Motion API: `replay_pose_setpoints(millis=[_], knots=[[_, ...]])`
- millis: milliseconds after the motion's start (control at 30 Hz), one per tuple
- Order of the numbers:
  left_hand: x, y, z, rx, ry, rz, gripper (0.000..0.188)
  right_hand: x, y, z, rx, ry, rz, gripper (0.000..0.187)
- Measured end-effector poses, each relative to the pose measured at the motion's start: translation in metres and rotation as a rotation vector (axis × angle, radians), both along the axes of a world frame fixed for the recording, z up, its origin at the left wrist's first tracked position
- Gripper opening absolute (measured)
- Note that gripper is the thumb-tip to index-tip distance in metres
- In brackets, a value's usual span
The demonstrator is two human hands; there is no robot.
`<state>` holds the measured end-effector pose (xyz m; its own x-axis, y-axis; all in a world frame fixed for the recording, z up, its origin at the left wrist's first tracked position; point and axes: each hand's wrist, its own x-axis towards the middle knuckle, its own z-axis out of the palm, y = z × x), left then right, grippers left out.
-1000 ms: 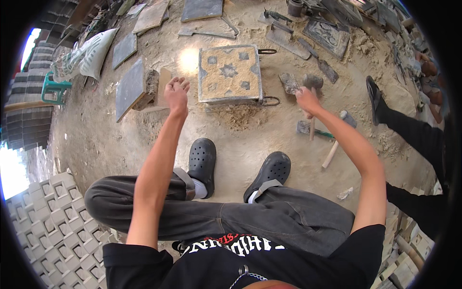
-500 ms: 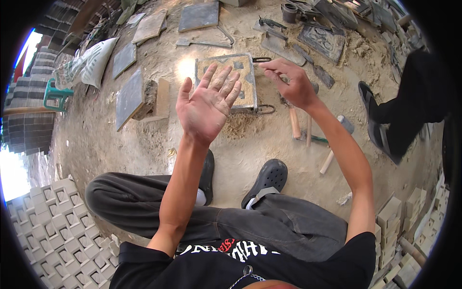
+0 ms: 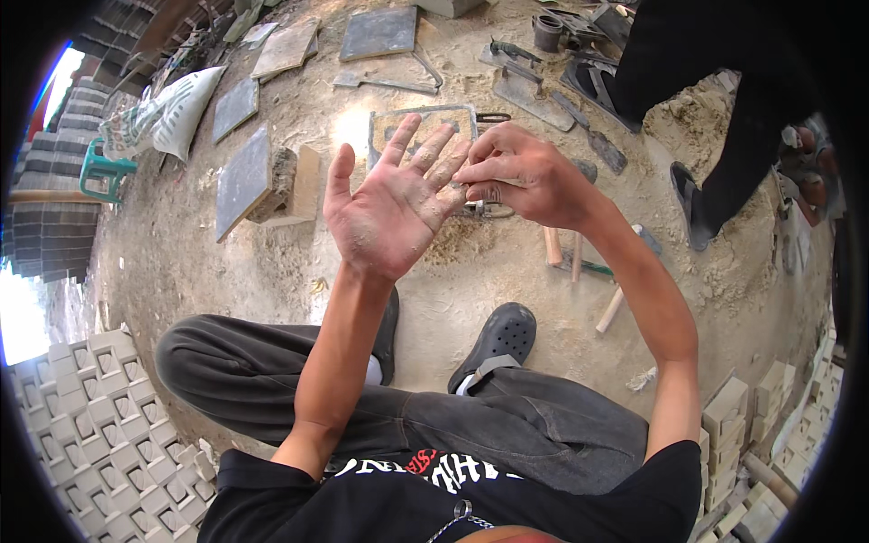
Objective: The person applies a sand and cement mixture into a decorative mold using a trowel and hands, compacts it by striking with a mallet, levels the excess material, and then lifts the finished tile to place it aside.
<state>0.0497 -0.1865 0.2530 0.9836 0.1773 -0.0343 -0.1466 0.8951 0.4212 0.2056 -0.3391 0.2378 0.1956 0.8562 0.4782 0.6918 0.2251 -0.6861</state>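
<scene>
My left hand [image 3: 389,204] is held up palm toward me, fingers spread, with pale dust on the skin. My right hand [image 3: 525,176] pinches at the edge of that palm, its thumb and fingertips touching near the base of the little finger. Whatever is between those fingertips is too small to make out. Beyond both hands lies a square metal-framed mould [image 3: 373,133] filled with sandy material and marked with a dark pattern. My hands cover much of it. Its far wire handle [image 3: 493,118] sticks out on the right.
Another person's black-clad leg [image 3: 724,154] stands at the right. Flat slabs [image 3: 378,33], a trowel [image 3: 529,100] and wooden-handled hammers [image 3: 609,310] lie on the sandy ground. A white sack [image 3: 186,113] and green stool [image 3: 106,170] are left. Patterned blocks [image 3: 109,425] fill the lower left.
My right hand has moved left and down until its fingertips touch my left hand. The other person has stepped farther into view, with a leg now by the tools at the far right.
</scene>
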Motion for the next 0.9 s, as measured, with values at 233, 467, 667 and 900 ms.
replay_pose_setpoints(millis=[233,467,667,900], knots=[[-0.002,-0.002,0.002,-0.025,-0.004,-0.011,0.095,-0.004,-0.003,0.007,0.018,-0.015,0.013,0.016],[0.0,-0.006,-0.001,-0.069,-0.003,0.017,0.095,-0.009,-0.005,0.009,0.074,-0.138,-0.064,0.01],[0.004,-0.009,-0.003,-0.152,-0.036,0.044,0.092,-0.002,-0.011,0.009,0.096,-0.132,-0.21,0.008],[0.005,-0.006,-0.009,-0.143,-0.032,0.068,0.091,0.011,-0.022,0.017,-0.287,-0.099,-0.469,0.015]])
